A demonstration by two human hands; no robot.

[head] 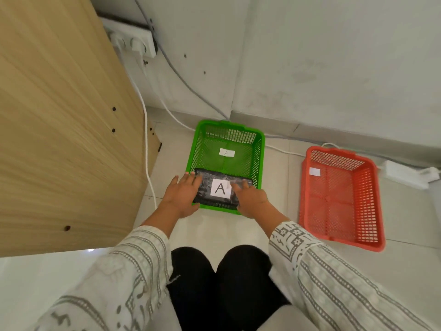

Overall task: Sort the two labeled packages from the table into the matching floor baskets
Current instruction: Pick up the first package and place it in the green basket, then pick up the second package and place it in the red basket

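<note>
We cannot see the near rim of the green basket (pixel 261 149), because the black package (pixel 204 191) and both hands cover it. The left hand (pixel 182 195) hides the left end of the package, the right hand (pixel 250 198) its right end. The label inside the red basket (pixel 375 204) is too small to read. The picture's edge cuts off the wooden panel (pixel 59 127).

Tiled floor (pixel 214 232) under green basket (pixel 260 149), red basket (pixel 374 204).
</note>
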